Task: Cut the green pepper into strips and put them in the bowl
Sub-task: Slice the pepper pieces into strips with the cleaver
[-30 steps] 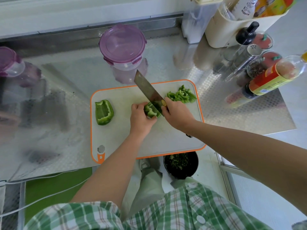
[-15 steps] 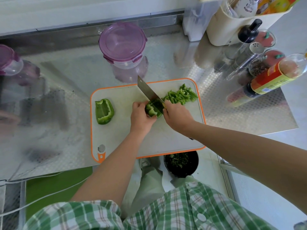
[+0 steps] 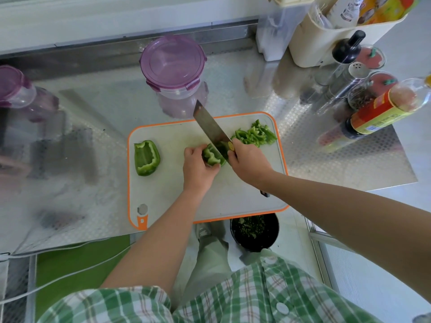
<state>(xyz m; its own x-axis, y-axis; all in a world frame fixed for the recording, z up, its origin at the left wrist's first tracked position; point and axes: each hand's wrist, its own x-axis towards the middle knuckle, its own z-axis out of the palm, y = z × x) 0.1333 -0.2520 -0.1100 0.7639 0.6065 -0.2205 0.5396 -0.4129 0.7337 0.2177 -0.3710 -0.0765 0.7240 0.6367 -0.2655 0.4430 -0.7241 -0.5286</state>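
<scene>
On the white, orange-rimmed cutting board (image 3: 163, 201) my left hand (image 3: 198, 169) holds down a green pepper piece (image 3: 211, 156) with curled fingers. My right hand (image 3: 249, 163) grips the handle of a cleaver (image 3: 211, 130), whose blade slants across the right end of that piece. A pile of cut strips (image 3: 256, 135) lies at the board's far right corner. Another pepper half (image 3: 147, 157) rests, inside up, at the board's left side.
A purple-lidded container (image 3: 173, 71) stands just behind the board, another (image 3: 16, 92) at far left. Bottles, shakers and jars (image 3: 363, 94) crowd the right. A dark bin (image 3: 254, 230) with green scraps sits on the floor below the counter edge.
The cleaver has gone through a chopping stroke on the held piece, dropping lower and then lifting again. The strip pile sits slightly fuller. My left hand stays on the pepper.
</scene>
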